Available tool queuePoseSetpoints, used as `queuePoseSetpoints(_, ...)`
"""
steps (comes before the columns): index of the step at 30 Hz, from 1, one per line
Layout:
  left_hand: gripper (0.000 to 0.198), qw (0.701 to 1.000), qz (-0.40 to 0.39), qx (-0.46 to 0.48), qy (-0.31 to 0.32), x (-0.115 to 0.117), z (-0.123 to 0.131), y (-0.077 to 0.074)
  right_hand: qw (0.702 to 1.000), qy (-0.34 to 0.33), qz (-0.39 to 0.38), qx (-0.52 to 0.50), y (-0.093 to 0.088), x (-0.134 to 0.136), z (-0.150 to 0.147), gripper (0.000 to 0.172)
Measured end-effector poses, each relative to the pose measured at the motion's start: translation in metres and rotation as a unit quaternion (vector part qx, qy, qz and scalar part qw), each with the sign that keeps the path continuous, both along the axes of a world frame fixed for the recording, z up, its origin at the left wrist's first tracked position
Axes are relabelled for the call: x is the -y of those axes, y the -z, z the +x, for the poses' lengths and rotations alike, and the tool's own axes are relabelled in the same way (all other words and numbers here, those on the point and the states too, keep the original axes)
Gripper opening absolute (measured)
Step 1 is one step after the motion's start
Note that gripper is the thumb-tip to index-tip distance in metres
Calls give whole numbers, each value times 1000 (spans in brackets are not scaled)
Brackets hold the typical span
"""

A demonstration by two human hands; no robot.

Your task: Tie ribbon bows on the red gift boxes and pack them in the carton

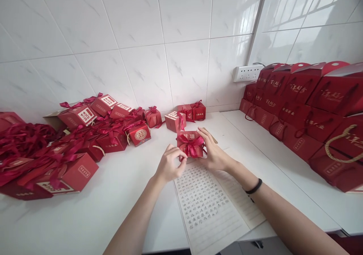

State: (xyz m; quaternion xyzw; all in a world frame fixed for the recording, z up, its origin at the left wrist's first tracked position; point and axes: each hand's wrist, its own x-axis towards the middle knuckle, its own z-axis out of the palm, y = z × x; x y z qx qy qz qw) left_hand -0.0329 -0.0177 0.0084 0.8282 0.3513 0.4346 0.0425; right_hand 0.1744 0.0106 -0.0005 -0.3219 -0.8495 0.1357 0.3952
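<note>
A small red gift box [183, 137] with light printed characters stands at the far end of an open notebook [207, 206]. Across its front a shiny crimson ribbon [193, 146] is tied in a bow. From the left, my left hand [171, 163] pinches the bow's lower left part between thumb and fingertips. My right hand [214, 153] rests along the box's right side, fingers stretched over its top right edge and the thumb low near the front. A black band circles my right wrist. The notebook's left page carries handwritten lines.
A heap of ribboned red boxes [110, 139] and loose ribbon [24, 143] lies at the left. Several more boxes [173, 122] stand by the tiled wall. Stacked red carry boxes [300, 124] line the right, beside a white power strip [247, 73].
</note>
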Motion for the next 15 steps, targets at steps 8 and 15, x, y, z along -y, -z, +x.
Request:
queuePoseSetpoints(8, 13, 998, -27, -12, 49, 4, -2, -4, 983, -25, -125, -129, -9, 5, 1, 53)
queuePoseSetpoints(15, 24, 980, -136, 133, 61, 0, -6, -6, 965, 47, -129, -225, -5, 0, -9, 27)
